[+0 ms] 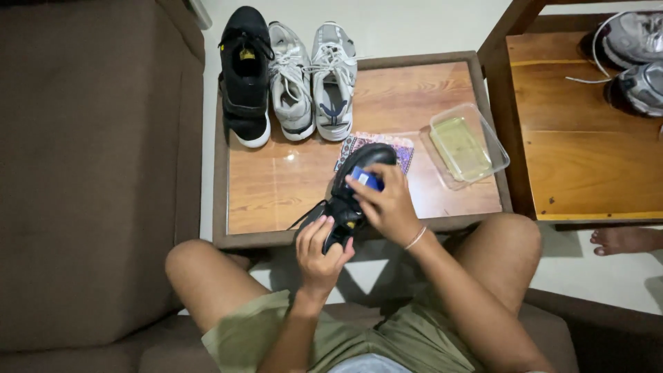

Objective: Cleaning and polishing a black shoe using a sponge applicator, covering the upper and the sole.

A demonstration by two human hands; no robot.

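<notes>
Left hand: left hand (320, 252) sits nearest the body, fingers wrapped around the heel end of a black shoe (351, 193), gripping it above the knees.
Right hand: right hand (388, 204) lies over the shoe's upper, fingers closed on a small blue item (367, 180), likely a cloth or sponge, pressed to the surface.
Shoe position: held in the air at the near edge of the wooden table (276, 186), toe pointing away.
Doing it well: judged from the grip, steady heel support and short, firm strokes would suit.
Table, middle: patterned mat (407, 148); clear plastic container (468, 145) with yellowish liquid.
Table, far edge: black sneaker (245, 76) beside a grey pair (312, 79).
</notes>
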